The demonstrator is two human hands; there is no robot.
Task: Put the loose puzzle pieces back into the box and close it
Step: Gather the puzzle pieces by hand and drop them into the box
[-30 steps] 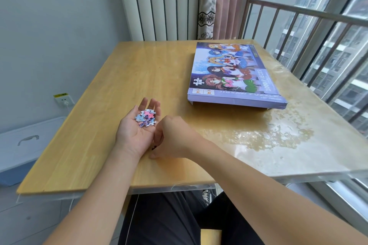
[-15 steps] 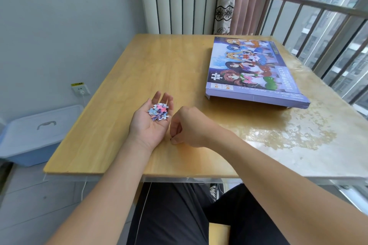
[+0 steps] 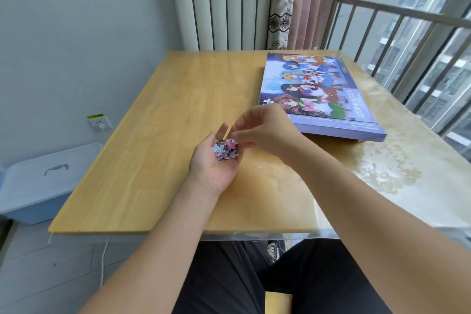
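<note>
Cupped left hand cradles pieces — box lengthwise away.

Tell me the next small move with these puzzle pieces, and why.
Probably carry the left hand toward the puzzle box while the right hand lifts its lid: the puzzle pieces already lie heaped in the left palm, and the box still looks closed.

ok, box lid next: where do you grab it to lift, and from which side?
Grip the box lid at its near long edge, coming from the person's side with the right hand. That edge faces the person and looks slightly raised off the table, so fingers could likely hook under it. The left hand is cupping the pieces.
</note>
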